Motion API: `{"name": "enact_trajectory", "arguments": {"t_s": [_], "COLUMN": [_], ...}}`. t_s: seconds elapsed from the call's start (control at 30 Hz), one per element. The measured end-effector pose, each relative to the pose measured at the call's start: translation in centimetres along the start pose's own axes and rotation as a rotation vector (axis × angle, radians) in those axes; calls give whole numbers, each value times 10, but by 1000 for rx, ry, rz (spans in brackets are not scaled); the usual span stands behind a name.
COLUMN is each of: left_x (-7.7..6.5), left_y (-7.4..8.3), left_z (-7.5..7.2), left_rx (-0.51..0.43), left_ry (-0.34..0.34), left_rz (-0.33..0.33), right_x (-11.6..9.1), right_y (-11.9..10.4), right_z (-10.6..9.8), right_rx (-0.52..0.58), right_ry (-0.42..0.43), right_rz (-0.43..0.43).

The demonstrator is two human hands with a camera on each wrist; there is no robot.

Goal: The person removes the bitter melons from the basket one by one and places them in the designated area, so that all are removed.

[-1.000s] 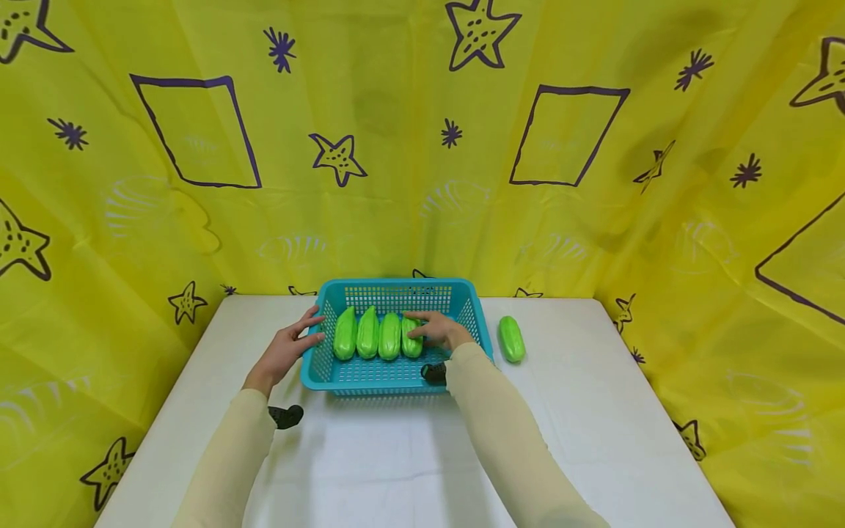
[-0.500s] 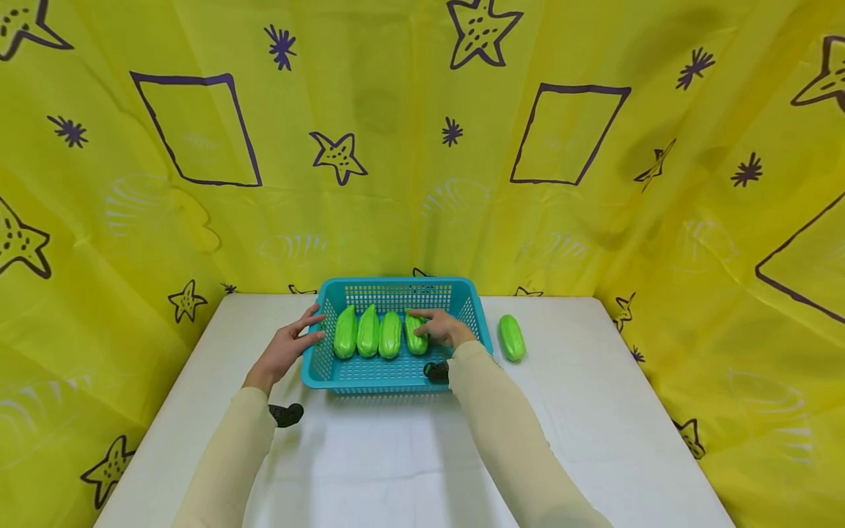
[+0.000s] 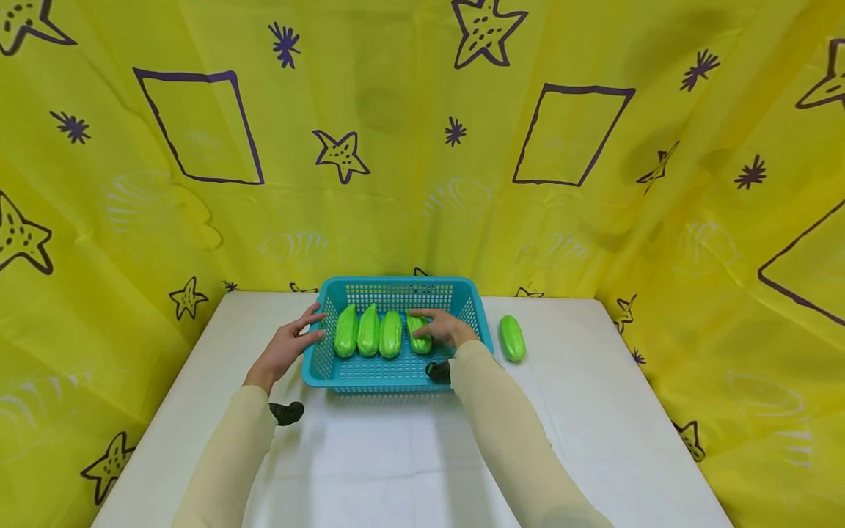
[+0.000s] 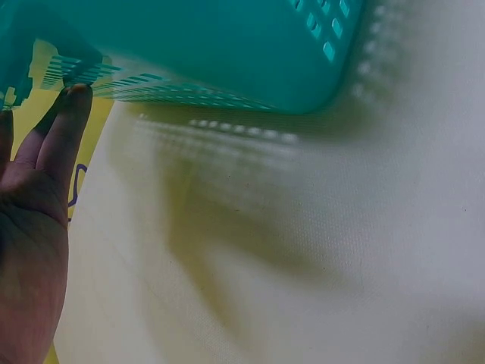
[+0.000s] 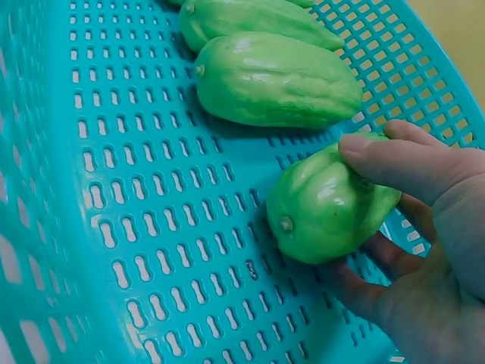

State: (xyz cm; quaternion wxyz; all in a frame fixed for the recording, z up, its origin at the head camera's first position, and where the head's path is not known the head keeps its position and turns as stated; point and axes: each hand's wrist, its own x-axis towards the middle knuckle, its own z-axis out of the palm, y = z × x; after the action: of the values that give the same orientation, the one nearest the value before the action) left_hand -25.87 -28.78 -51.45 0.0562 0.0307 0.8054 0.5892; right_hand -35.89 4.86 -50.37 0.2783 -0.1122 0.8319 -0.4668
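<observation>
In the teal basket, several glossy light-green gourds stand side by side. My right hand holds the rightmost gourd, thumb over its top and fingers curled round its side and underside. A gap separates it from the neighbouring gourd. My left hand touches the basket's left side, its fingers fairly straight and their tips at the rim. In the left wrist view, the fingers of that hand reach up to the basket wall; part of the hand is cut off.
One more green gourd lies on the white table, right of the basket. A yellow curtain with drawn stars hangs behind and on both sides. Dark wrist devices show near both sleeves.
The rightmost gourd in the basket has moved slightly right with my right hand, and the gap to its neighbour has widened. My left hand has stayed at the rim.
</observation>
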Motion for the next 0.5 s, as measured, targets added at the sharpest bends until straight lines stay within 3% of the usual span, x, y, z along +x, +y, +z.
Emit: {"name": "enact_trajectory", "arguments": {"t_s": [0.33, 0.5], "left_x": [1, 0], "left_y": [1, 1], "left_z": [0, 0], "left_rx": [7, -7], "left_ry": [-1, -1], "left_rz": [-7, -7], "right_x": [1, 3], "right_y": [1, -1], "right_z": [-4, -8], "right_rx": [49, 140], "right_ry": [18, 3], "right_rz": [-11, -28]}}
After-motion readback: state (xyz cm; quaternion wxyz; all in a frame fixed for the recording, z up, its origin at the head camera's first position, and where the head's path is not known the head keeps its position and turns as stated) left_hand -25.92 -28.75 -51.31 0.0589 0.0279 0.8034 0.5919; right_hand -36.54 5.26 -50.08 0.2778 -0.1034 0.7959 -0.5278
